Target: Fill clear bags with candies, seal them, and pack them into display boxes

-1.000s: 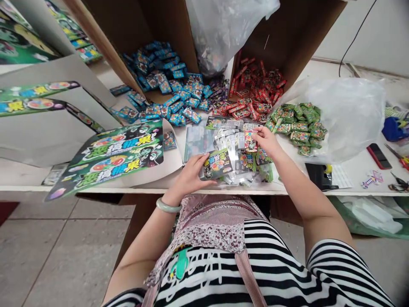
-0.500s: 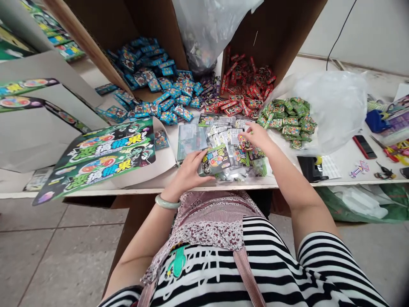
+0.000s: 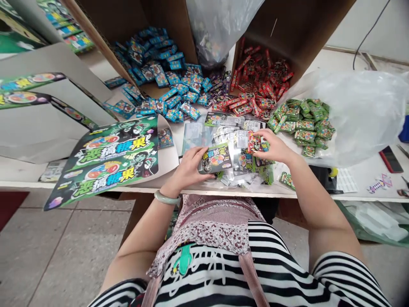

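The left hand [image 3: 190, 167] pinches a dark, flat, rectangular packet [image 3: 217, 158] by its left side; slightly farther, the right hand [image 3: 275, 147] pinches a small red printed carton [image 3: 253, 143] over clear-and-black plastic packets [image 3: 242, 164]. Light fingertips should prevent creasing. The dark packet's bright lettering faces up.
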`<state>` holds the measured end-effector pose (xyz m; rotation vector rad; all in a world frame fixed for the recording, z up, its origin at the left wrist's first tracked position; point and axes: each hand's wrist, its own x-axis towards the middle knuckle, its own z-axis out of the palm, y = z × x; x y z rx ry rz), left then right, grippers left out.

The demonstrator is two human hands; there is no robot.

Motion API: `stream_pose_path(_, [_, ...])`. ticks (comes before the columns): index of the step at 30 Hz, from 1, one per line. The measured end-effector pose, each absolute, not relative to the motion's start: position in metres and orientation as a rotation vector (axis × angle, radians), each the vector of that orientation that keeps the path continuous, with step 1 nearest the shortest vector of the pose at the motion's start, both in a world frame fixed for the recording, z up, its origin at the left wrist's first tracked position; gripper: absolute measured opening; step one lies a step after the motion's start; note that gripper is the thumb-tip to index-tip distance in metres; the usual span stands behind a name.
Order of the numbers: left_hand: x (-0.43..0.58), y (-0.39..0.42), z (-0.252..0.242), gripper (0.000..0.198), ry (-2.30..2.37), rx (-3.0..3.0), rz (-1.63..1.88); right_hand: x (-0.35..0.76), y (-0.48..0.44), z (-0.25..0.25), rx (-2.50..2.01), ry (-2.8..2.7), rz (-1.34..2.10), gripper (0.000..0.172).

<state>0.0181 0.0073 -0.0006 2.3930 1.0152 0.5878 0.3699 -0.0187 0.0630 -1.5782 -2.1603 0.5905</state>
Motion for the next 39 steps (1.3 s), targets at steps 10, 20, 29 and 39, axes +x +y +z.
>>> stream_pose_path(10, [0.036,0.023,0.014,0.105,0.741,2.515,0.547,0.347,-0.041,0.097,-1.270,-2.502,0.628,0.069])
stream_pose_path(20, [0.030,0.030,0.011,0.108,0.830,2.379,0.473,0.337,-0.018,0.086,-1.286,-2.405,0.707,0.062])
stream_pose_path(29, [0.031,0.027,0.010,0.105,0.743,2.318,0.510,0.327,-0.024,0.082,-1.338,-2.367,0.725,0.067])
stream_pose_path(39, [0.038,0.024,0.011,0.107,0.858,2.391,0.622,0.319,-0.027,0.066,-1.331,-2.189,0.649,0.094])
